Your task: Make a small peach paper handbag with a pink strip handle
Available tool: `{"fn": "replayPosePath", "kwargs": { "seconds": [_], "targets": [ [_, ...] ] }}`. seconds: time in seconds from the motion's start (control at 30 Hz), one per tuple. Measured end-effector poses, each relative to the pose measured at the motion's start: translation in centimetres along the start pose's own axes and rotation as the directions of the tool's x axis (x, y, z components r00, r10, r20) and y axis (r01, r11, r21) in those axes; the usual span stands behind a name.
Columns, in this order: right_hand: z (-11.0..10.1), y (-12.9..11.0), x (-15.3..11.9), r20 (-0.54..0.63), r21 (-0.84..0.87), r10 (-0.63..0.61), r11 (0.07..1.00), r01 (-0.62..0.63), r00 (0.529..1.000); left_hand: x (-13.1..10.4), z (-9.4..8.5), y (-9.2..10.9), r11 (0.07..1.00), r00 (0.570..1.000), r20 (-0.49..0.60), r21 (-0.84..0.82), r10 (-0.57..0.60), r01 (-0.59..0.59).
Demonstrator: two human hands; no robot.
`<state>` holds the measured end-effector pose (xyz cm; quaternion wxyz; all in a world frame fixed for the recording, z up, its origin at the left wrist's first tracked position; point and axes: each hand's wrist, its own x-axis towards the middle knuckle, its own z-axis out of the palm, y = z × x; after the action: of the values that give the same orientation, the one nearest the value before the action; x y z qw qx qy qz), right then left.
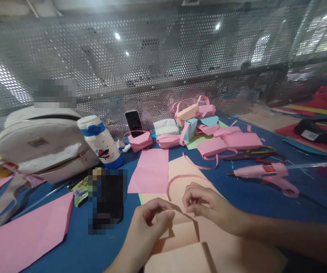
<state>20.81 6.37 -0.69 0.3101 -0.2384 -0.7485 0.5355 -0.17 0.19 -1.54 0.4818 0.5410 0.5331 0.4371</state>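
A folded piece of peach paper (pixel 180 233) is in front of me, its upper edge pinched between the thumb and fingers of my left hand (pixel 150 223). My right hand (pixel 207 204) is closed with fingertips pressed together close to that paper's right end; whatever is between them is hidden. Under both hands lie larger peach sheets (pixel 231 242). A curved pink paper strip (pixel 184 177) rests on the peach sheet just beyond my hands. Left of the strip is a flat pink sheet (pixel 150 170).
A pink glue gun (pixel 266 172) lies to the right, with scissors (pixel 254 154) behind it. Several small paper bags (pixel 169 140) and a phone (pixel 134 123) stand at the back. On the left are a bottle (pixel 102 144), a white backpack (pixel 44 140) and pink paper (pixel 29 231).
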Motion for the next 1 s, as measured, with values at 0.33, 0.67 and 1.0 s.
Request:
{"fn": "replayPosePath", "kwargs": {
  "seconds": [0.33, 0.67, 1.0],
  "targets": [
    [0.48, 0.01, 0.18, 0.007, -0.024, 0.015, 1.0, -0.015, 1.0, -0.1, 0.45, -0.1, 0.999, 0.999, 0.053, -0.038, 0.001, 0.001],
    [0.07, 0.13, -0.11, 0.059, -0.026, 0.048, 0.999, -0.047, 0.997, -0.24, 0.22, 0.06, 0.999, 0.999, 0.02, 0.019, 0.029, -0.03],
    [-0.41, 0.02, -0.01, 0.118, -0.035, 0.063, 0.998, -0.059, 0.991, 0.03, -0.18, -0.08, 1.0, 1.0, 0.005, 0.021, 0.017, -0.017]
  ]
}}
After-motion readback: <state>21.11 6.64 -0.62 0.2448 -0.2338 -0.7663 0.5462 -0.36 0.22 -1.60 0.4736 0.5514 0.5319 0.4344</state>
